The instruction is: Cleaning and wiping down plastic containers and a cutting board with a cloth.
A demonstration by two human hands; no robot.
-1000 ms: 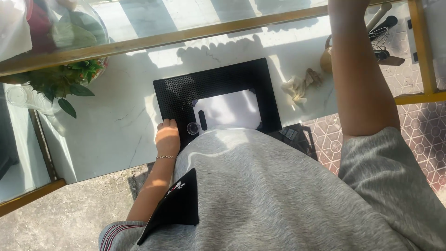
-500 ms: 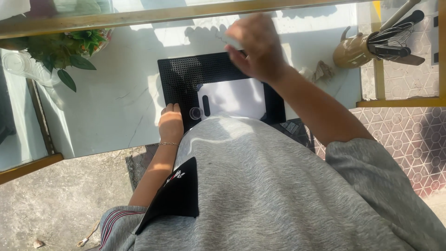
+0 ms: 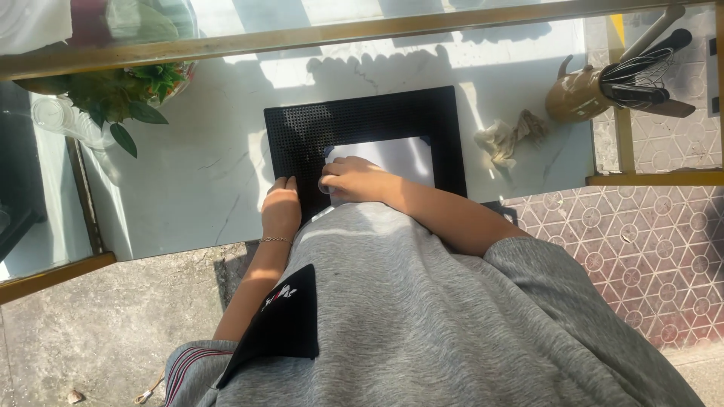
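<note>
A black perforated mat lies on the white marble counter, and a white cutting board rests on the mat. My left hand lies on the mat's near left corner, fingers resting on top and holding nothing. My right hand sits on the left end of the white board with its fingers curled. Whatever is under those fingers is hidden. A small round clear spot shows just left of the knuckles.
A brown utensil holder with a whisk and dark-handled tools stands at the right end of the counter. A crumpled cloth lies beside the mat. A leafy plant sits at the far left. A gold frame rail runs along the back.
My right hand came down from the utensil holder at the far right and now rests on the white board. My left hand stayed on the mat's corner.
</note>
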